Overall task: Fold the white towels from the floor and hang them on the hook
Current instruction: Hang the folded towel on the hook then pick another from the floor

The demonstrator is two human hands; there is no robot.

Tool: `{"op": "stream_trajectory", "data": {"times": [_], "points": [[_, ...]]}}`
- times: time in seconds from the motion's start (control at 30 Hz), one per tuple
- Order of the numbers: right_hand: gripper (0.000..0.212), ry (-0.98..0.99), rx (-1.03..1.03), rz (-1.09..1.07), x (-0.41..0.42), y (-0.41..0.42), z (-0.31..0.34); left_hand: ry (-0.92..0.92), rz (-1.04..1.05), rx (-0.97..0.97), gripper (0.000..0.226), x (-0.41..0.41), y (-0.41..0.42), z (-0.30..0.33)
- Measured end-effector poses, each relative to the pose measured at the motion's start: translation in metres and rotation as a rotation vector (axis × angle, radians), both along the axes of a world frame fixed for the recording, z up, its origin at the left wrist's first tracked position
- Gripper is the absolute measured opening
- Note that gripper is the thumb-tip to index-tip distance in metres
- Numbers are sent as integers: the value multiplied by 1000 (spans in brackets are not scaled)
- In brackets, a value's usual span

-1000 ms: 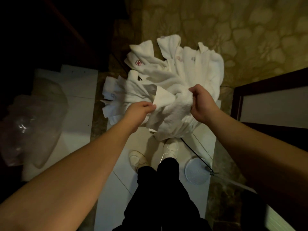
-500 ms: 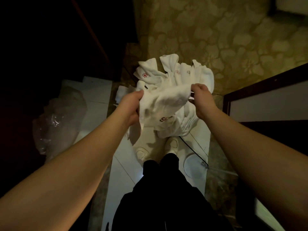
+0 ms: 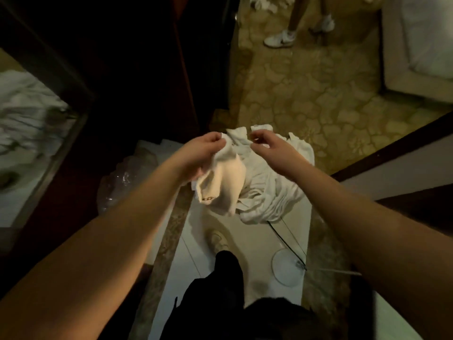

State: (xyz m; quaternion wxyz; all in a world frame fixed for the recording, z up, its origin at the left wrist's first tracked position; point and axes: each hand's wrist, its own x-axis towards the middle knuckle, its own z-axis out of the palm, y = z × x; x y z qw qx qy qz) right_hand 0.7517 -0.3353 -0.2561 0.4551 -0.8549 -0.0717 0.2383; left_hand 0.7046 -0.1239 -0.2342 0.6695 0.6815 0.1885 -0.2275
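Towel (image 3: 221,185) up off pile (image 3: 274,192): left hand (image 3: 199,155) pinching edge, right hand (image 3: 264,146) curled, seemingly empty. Next: catch far corner, fold.

— What colour is the towel (image 3: 221,185) in the left hand (image 3: 199,155)?
— White, lit warm to cream, with a small dark mark near its lower edge.
— And the pile of towels (image 3: 274,190) beneath?
— White, greyer in the shade.
— The floor?
— Pale, glossy white tile (image 3: 208,273) underfoot; beyond it a carpet (image 3: 318,94) in olive-gold with a darker outlined blossom pattern.
— Clothing?
— Black trousers (image 3: 228,278), a cream shoe (image 3: 218,240). The other person wears white sneakers (image 3: 279,40) with a dark stripe.
— Woodwork?
— Dark reddish-brown door frame (image 3: 186,77).
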Motion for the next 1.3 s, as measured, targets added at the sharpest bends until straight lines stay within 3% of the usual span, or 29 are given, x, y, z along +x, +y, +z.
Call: {"op": "stream_trajectory", "data": {"times": [0.13,0.23,0.37,0.53,0.63,0.7,0.77,0.87,1.0,1.17,1.3], "points": [[46,-87,-11,272,-30,23,49,-146,-111,279,14,-65,18,57],[46,-192,-39,389,-69,40,79,-258,-43,501,23,-117,27,94],[52,-323,-54,513,-123,64,123,-313,60,596,28,-181,43,144],[61,-298,55,636,-190,103,184,-388,70,595,24,-254,66,204],[32,-257,29,773,-235,128,209,-422,51,649,26,-302,78,233],[23,-282,-34,823,-265,141,213,-430,64,685,40,-335,84,250],[27,-281,-61,841,-295,150,208,-445,62,692,44,-370,92,263],[32,-229,-76,784,-346,162,190,-502,81,677,21,-426,111,272],[35,-144,-130,724,-419,167,159,-537,305,535,29,-500,138,271],[39,-167,-351,690,-491,166,124,-532,515,350,15,-592,167,275],[38,-193,-444,644,-518,157,113,-560,589,396,36,-649,184,280]]}}
